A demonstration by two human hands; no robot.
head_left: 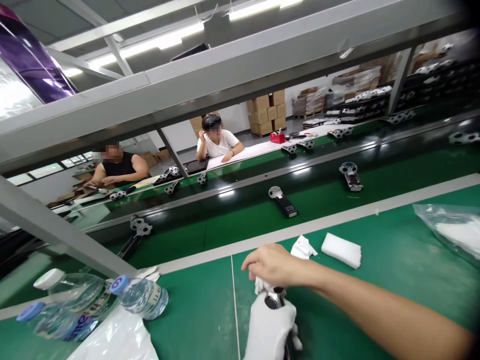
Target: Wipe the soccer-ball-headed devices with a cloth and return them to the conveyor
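My left hand [269, 327], in a white glove, is wrapped around a black-handled device with a soccer-ball-patterned head [275, 301] at the bottom centre. The glove hides most of it. Bare and reaching in from the right, my right hand [268, 265] is curled just above the device's head. White material shows beneath its fingers, but whether it is cloth or part of the glove cannot be told. Beyond this hand lie a crumpled white tissue [303, 247] and a white foam block [341, 250] on the green tabletop [198, 310].
Several bottles, including a small clear bottle [144, 297], lie left beside a white plastic sheet [120, 337]. A clear bag [450, 232] is at right. Past the pale edge, a green conveyor belt [232, 220] carries similar devices [283, 201]. Two people sit across; a metal beam [187, 85] spans overhead.
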